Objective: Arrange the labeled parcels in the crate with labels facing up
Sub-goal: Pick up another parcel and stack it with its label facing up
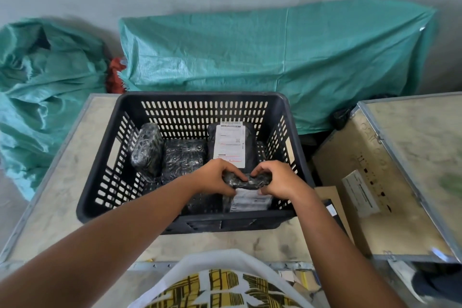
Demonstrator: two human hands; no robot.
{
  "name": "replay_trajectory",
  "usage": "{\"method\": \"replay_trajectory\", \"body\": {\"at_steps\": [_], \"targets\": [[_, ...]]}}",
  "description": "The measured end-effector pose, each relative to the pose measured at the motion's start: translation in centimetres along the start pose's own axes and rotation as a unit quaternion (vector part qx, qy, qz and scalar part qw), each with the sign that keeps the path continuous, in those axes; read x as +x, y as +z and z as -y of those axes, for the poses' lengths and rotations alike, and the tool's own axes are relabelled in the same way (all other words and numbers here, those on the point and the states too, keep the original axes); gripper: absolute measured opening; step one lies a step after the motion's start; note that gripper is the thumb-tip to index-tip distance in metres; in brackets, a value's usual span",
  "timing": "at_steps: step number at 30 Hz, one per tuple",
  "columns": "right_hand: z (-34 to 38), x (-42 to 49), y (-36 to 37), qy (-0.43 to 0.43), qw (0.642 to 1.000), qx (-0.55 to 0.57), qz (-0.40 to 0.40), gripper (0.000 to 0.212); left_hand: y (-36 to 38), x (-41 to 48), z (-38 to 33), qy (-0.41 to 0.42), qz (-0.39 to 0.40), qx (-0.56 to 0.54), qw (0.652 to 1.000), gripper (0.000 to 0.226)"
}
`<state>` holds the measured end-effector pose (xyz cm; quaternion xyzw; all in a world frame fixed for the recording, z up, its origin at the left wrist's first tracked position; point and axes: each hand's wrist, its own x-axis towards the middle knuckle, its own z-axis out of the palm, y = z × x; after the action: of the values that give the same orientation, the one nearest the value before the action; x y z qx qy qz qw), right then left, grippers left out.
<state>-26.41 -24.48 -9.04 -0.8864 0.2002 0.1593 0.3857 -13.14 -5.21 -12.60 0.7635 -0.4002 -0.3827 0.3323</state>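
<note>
Label print (231,144) too small to read (held parcel (246,181) partly hidden by fingers (257,172)).

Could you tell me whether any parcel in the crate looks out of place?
Yes: the black parcel at the crate's left wall stands tilted on edge with no label showing, unlike the labeled parcel lying flat, label up.

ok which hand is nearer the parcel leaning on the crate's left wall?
Left. The left hand grips the held parcel just right of the leaning parcel. The right hand grips the other end, farther right.
</note>
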Motion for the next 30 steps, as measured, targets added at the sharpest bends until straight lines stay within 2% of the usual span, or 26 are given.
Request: {"method": "replay_trajectory", "body": {"at_steps": [5,10,13,15,17,21,23,26,30], "targets": [[0.6,-0.2,-0.3,-0.052,0.996,0.069,-0.015,0.047,-2.6,-1.1,0.2,0.006,-0.013,-0.041,0.999,0.042],[1.1,-1.0,-1.2,-0.121,0.971,0.178,-0.102,0.041,-7.1,-3.2,-1.0,-0.015,-0.039,-0.131,0.99,0.039],[1.7,-1.4,-1.6,-0.14,0.956,0.24,-0.091,0.041,-10.1,-4.2,-2.3,-0.007,-0.069,-0.196,0.978,0.038],[2.5,-1.7,-1.6,-0.166,0.949,0.259,-0.07,0.054,-11.8,-4.3,-3.2,0.001,-0.093,-0.24,0.966,0.038],[3.4,-1.9,-1.7,-0.19,0.944,0.258,-0.078,0.065,-13.1,-4.2,-4.3,0.018,-0.108,-0.282,0.953,0.043],[4.8,-1.6,-2.8,-0.22,0.932,0.244,-0.152,0.059,-14.4,-4.2,-6.4,0.063,-0.123,-0.326,0.935,0.073],[4.9,-1.3,-3.4,-0.229,0.925,0.251,-0.169,0.058,-14.4,-4.1,-6.9,0.085,-0.162,-0.328,0.927,0.083],[4.7,-0.4,-4.0,-0.225,0.917,0.275,-0.181,0.061,-13.3,-4.1,-7.4,0.117,-0.212,-0.281,0.929,0.08],[4.4,1.9,-3.8,-0.189,0.893,0.369,-0.177,0.063,-11.0,-3.9,-6.3,0.105,-0.166,-0.137,0.971,0.081]]}}
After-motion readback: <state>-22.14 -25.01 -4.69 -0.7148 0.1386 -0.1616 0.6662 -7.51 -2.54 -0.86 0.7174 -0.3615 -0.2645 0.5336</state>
